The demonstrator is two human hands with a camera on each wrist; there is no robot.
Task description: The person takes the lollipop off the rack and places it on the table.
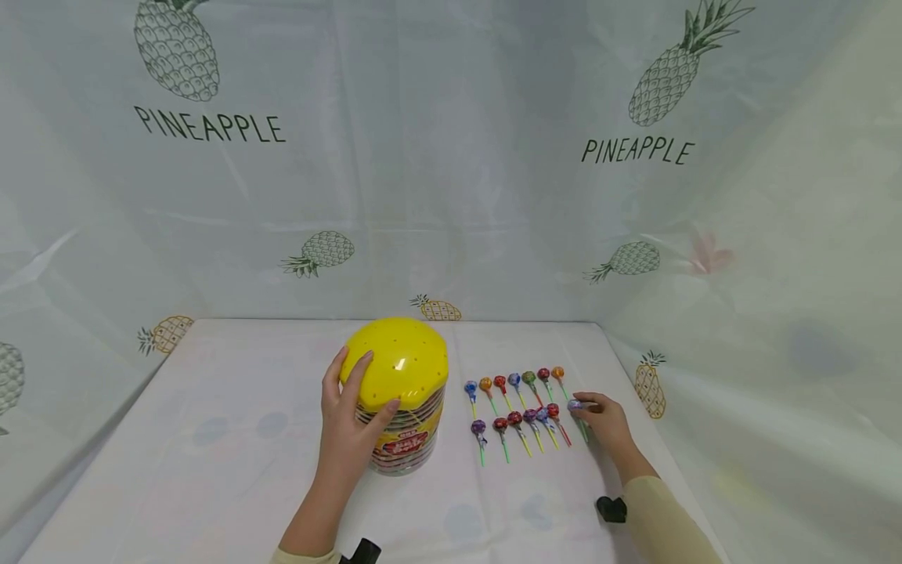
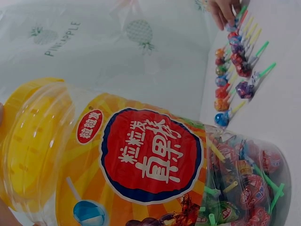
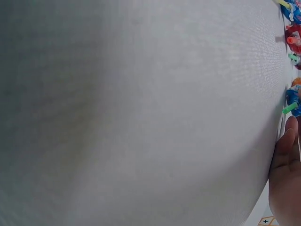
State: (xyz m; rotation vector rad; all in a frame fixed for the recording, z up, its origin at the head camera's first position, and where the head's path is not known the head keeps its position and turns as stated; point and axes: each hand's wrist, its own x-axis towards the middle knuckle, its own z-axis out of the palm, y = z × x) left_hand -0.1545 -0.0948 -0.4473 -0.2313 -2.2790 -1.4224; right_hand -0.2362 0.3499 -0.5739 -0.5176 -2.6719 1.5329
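A clear candy jar with a domed yellow lid stands on the table. My left hand grips the lid from the left, fingers spread over it and the thumb at its front edge. Through the jar's clear base in the left wrist view, several wrapped lollipops show. At the right end of the front row, my right hand pinches a lollipop with a pale purple wrapper and green stick, at the table surface. The right wrist view shows only part of this hand, at its edge.
Lollipops lie in two rows right of the jar: a back row and a front row, sticks toward me. The white-covered table meets a pineapple-print curtain at the back and sides.
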